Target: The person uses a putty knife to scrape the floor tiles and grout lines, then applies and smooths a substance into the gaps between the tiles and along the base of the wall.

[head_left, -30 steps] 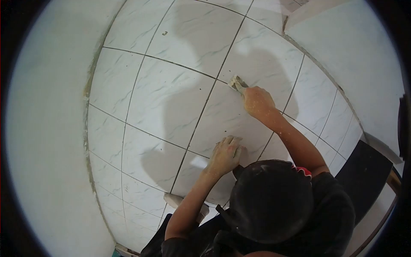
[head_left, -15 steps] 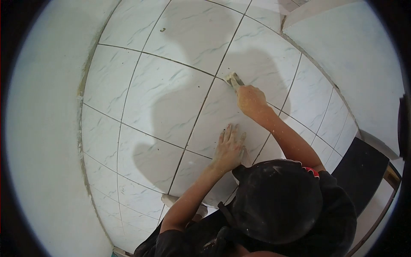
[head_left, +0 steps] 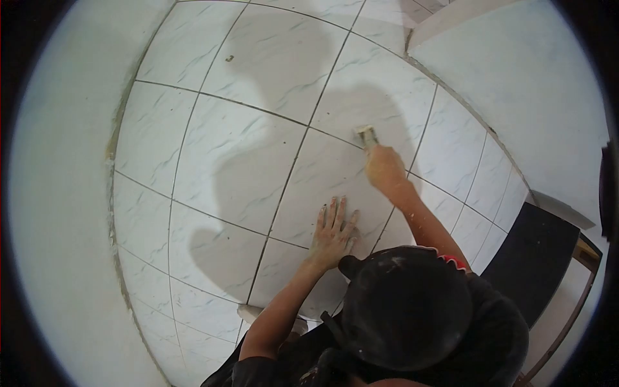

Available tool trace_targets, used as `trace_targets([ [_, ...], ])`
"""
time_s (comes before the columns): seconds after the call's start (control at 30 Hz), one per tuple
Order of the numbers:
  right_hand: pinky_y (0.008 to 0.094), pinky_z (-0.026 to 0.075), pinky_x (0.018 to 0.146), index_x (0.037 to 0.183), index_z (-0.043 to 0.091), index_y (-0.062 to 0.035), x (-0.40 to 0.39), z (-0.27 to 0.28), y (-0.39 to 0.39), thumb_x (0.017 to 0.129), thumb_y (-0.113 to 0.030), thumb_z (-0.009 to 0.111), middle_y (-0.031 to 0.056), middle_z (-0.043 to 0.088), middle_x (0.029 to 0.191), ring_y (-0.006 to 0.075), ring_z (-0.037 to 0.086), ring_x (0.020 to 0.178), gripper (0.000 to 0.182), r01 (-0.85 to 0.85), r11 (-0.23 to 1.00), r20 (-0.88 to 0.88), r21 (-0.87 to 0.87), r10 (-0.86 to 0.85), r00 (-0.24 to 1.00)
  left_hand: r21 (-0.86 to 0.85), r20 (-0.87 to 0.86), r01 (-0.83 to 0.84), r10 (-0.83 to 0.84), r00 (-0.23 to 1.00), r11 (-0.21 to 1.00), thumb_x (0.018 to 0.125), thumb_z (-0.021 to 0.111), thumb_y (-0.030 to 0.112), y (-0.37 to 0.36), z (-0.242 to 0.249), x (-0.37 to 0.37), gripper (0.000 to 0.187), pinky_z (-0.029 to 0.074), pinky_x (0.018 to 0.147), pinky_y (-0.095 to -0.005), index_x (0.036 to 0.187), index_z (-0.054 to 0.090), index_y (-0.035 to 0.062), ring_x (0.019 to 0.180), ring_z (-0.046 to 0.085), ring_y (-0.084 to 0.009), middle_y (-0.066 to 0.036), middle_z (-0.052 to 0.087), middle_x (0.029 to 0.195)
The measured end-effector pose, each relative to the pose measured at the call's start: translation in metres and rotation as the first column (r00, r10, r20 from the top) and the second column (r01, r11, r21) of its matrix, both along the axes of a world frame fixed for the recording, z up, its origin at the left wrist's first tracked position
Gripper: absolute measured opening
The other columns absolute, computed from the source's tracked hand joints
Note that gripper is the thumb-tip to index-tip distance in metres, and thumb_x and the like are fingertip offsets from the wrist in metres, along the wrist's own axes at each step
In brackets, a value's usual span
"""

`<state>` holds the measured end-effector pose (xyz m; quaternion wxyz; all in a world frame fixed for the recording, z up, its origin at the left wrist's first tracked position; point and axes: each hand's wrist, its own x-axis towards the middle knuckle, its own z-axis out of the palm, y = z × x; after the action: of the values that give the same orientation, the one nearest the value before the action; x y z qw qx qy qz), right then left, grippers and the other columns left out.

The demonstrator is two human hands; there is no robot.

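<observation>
My right hand is closed around a small flat scraper, its pale, smeared end on a dark joint between the floor tiles. The exact shape of its blade is too blurred to tell. My left hand lies flat on a white marbled tile, fingers spread, holding nothing. Dusty white residue shows on its fingers. The dark joint line runs from a crossing of joints toward the scraper.
A pale wall rises on the left, another wall on the right. A black panel stands at lower right. A black cap covers the lower view. Small crumbs lie on the tiles.
The scraper in my right hand has moved to the right along the joint. My left hand stays on the tile, its fingers now spread wider. The whole view has shifted slightly.
</observation>
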<state>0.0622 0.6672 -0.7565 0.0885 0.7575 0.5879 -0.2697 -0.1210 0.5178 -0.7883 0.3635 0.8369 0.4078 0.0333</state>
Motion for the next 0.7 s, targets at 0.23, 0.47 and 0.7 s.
trace_targets([
  [0.23,0.0490,0.054,0.080,0.105,0.064,0.0003,0.039,-0.018,0.067,0.093,-0.017,0.049,0.0252,0.068,0.093,0.0424,0.067,0.091,0.026,-0.012,0.997,0.012,0.070,0.011,1.000,0.044,-0.007,0.016,-0.015,1.000,0.999,0.091,0.054,0.039,0.001,0.002,0.006,0.070,0.013,0.115,-0.0612,0.152,0.032,0.0130,0.146,0.008,-0.0485,-0.029,0.011,0.158],
  [0.47,0.0524,0.050,0.081,0.098,0.064,0.0033,0.043,-0.012,0.032,0.095,-0.022,0.047,0.0297,0.066,0.086,0.0481,0.064,0.084,0.031,0.026,0.993,-0.015,0.118,-0.024,1.000,0.037,-0.026,0.017,-0.016,1.000,0.999,0.091,0.054,0.038,-0.001,0.001,0.008,0.068,0.012,0.117,-0.0587,0.152,0.033,0.0158,0.147,0.009,-0.0444,-0.024,0.011,0.160],
  [0.7,0.0510,0.051,0.083,0.127,0.053,-0.0020,0.118,-0.011,0.045,0.092,-0.015,0.046,0.0266,0.067,0.103,0.0451,0.064,0.096,0.038,0.205,0.967,-0.054,0.148,-0.199,0.978,0.031,-0.033,-0.001,0.002,0.999,1.000,0.091,0.055,0.038,-0.002,0.005,0.009,0.067,0.013,0.116,-0.0587,0.152,0.034,0.0194,0.147,0.010,-0.0444,-0.023,0.012,0.160],
])
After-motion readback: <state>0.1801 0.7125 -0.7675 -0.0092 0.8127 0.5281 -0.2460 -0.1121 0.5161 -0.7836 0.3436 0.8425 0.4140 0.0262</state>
